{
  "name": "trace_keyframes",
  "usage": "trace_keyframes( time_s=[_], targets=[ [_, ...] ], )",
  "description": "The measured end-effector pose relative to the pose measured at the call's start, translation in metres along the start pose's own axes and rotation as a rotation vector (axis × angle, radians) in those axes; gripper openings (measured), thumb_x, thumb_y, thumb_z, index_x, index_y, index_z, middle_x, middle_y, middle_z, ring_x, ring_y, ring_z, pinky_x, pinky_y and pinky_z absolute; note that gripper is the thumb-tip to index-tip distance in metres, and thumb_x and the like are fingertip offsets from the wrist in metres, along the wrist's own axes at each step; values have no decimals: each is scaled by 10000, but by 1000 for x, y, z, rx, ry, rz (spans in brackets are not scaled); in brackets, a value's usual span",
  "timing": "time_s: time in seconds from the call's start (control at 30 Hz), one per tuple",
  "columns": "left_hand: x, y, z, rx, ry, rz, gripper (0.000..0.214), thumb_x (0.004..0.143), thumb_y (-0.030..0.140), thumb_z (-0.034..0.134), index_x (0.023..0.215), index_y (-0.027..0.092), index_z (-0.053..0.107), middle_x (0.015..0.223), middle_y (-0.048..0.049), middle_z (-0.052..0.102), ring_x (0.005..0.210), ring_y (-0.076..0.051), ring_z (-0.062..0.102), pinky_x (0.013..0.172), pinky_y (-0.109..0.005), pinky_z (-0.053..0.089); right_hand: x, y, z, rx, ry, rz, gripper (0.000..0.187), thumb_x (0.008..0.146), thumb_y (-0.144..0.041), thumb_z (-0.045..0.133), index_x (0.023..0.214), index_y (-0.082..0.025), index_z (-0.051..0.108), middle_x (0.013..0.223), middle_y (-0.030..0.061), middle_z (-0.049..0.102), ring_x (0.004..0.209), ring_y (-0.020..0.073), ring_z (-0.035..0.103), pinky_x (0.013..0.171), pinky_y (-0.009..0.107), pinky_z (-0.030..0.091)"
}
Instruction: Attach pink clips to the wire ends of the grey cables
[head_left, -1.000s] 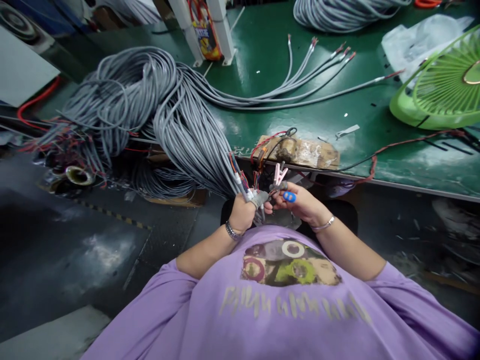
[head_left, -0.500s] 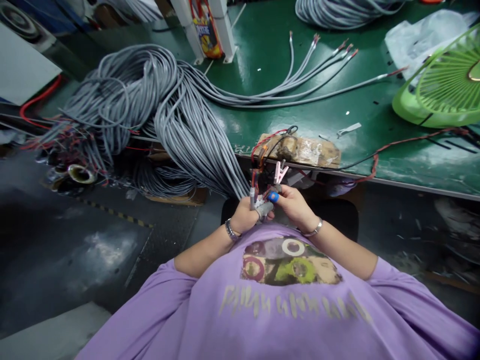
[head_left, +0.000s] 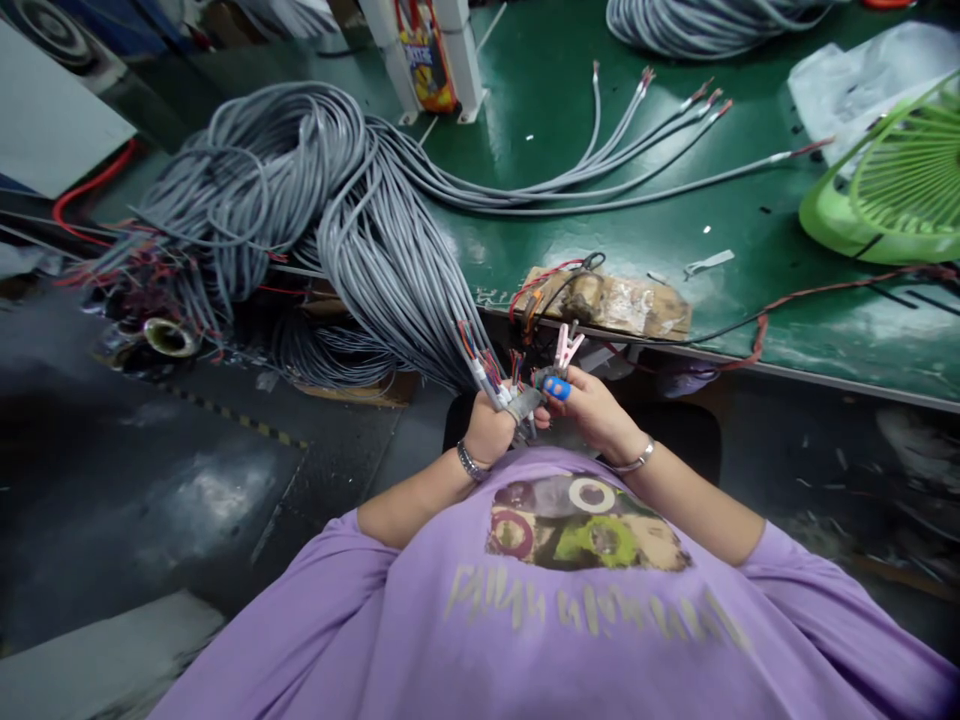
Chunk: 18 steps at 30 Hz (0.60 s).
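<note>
My left hand (head_left: 491,428) is closed around the stripped ends of several grey cables (head_left: 486,384), whose thin coloured wires fan out above the fist. A grey covering wraps the left thumb. Close beside it, my right hand (head_left: 596,408) is pinched at the coloured wires, with a blue band (head_left: 556,388) round one finger. What exactly the right fingertips grip is too small to make out. Just above the right hand, a pink clothespin-like clip (head_left: 568,346) stands at the bench edge. The large bundle of grey cable (head_left: 397,260) hangs over the edge towards my left hand.
A taped wooden block (head_left: 630,305) with red and black leads sits at the edge of the green bench (head_left: 540,165). At the right stand a green fan (head_left: 885,190) and a plastic bag (head_left: 847,85). Another grey coil (head_left: 712,25) lies at the back.
The cable ends in my left hand have tilted left and their coloured wires have spread apart. My right hand stays close by, still pinched. The whole view has shifted slightly.
</note>
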<state>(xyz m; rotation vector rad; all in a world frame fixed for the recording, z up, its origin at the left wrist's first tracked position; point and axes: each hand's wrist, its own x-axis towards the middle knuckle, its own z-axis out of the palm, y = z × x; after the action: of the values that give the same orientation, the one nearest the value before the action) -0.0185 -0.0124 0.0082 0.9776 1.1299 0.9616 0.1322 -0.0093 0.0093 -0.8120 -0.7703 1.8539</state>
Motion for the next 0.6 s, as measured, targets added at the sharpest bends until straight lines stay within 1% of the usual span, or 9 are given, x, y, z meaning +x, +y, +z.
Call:
trace_keyframes(
  time_s=[0.1,0.17,0.27,0.4,0.5,0.6],
  targets=[
    [-2,4,0,68,-40,21,357,686,494,768,719,149,682,623,-53,717,554,-202,691,572,-323,599,1,-1,2,-86,-4,1,346,721,-406,787,817,-195,531,532,-32,585,473,127,530,513,278,422],
    [-3,6,1,84,-38,20,357,676,494,773,694,150,679,610,-51,711,545,-199,685,576,-327,598,1,-1,1,-111,5,12,341,718,-414,783,805,-200,533,531,-29,591,475,131,537,503,276,419],
    [-2,4,1,65,3,31,335,691,476,768,700,155,676,614,-44,710,548,-191,684,552,-302,585,0,1,1,-117,77,14,317,712,-405,778,774,-205,539,549,-29,595,486,129,541,498,273,428],
    [1,-4,1,-38,44,37,322,714,471,753,734,160,673,615,-35,705,544,-182,681,531,-283,572,1,5,3,-66,162,0,295,691,-358,775,727,-199,529,551,-29,585,492,125,552,482,260,431],
    [2,-7,1,-67,50,31,338,717,484,745,754,156,675,616,-37,704,541,-184,680,535,-291,576,2,6,5,1,151,-24,288,697,-336,772,732,-200,520,528,-57,531,491,124,556,487,262,441],
    [0,-3,0,-26,35,37,327,714,476,749,743,158,676,625,-37,705,551,-184,680,540,-292,575,2,4,5,-17,90,-31,280,743,-364,753,799,-210,526,545,-63,526,500,126,556,497,270,448]
  ],
)
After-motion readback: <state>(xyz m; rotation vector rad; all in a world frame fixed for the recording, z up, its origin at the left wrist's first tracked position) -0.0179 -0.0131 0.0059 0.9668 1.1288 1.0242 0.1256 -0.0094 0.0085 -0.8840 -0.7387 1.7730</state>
